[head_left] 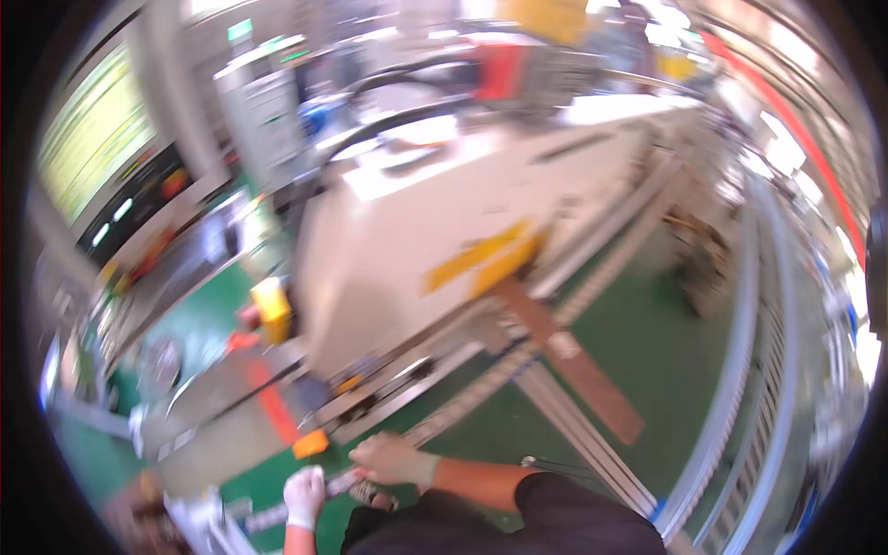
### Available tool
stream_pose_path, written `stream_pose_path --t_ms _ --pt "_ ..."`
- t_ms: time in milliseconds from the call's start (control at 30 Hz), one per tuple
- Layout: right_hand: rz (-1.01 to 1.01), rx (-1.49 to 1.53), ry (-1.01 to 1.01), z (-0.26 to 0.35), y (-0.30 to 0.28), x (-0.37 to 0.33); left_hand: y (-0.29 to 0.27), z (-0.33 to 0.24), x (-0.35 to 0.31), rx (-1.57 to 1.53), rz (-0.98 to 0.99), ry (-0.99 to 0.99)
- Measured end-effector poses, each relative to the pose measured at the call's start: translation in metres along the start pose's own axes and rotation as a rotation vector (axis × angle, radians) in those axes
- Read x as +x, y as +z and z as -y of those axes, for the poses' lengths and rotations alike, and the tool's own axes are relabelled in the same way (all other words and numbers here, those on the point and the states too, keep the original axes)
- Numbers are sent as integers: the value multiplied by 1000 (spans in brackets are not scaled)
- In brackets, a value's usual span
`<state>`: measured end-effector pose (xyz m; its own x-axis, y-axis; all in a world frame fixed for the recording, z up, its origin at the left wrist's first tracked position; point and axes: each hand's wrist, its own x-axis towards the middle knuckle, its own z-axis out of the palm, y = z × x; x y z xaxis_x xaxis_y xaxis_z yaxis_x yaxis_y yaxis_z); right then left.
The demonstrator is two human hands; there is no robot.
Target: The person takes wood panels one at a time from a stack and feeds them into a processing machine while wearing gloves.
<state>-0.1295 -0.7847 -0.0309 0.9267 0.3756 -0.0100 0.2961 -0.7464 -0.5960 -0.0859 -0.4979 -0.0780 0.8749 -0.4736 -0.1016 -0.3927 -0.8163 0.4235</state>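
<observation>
My left hand, in a white glove, is closed at the lower left of the view. Its fingers curl round a narrow pale bar that slants up toward the other hand. Also gloved, my right hand is closed at the upper end of this bar, its fingertips blurred by motion. What kind of bar it is does not show clearly. Just above and between the hands is an orange block, close to the end of a grey panel with an orange-red stripe.
A large beige machine with yellow markings fills the middle. From it a brown plank juts over the green floor. Roller conveyor rails curve along the right. A metal profile beam runs toward my right side.
</observation>
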Motion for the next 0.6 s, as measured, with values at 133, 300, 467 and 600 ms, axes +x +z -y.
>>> stream_pose_path --t_ms 133,300,467,600 --pt "6 37 -71 38 14 25 -39 86 -77 225 -280 -360" --pt "-110 -126 97 47 47 17 -108 113 -130 200 -244 -447" --pt "-194 -188 57 53 68 20 -25 183 -254 -402 -362 -794" --pt "-168 -348 -16 89 95 33 20 273 -376 -530 -321 -1296"
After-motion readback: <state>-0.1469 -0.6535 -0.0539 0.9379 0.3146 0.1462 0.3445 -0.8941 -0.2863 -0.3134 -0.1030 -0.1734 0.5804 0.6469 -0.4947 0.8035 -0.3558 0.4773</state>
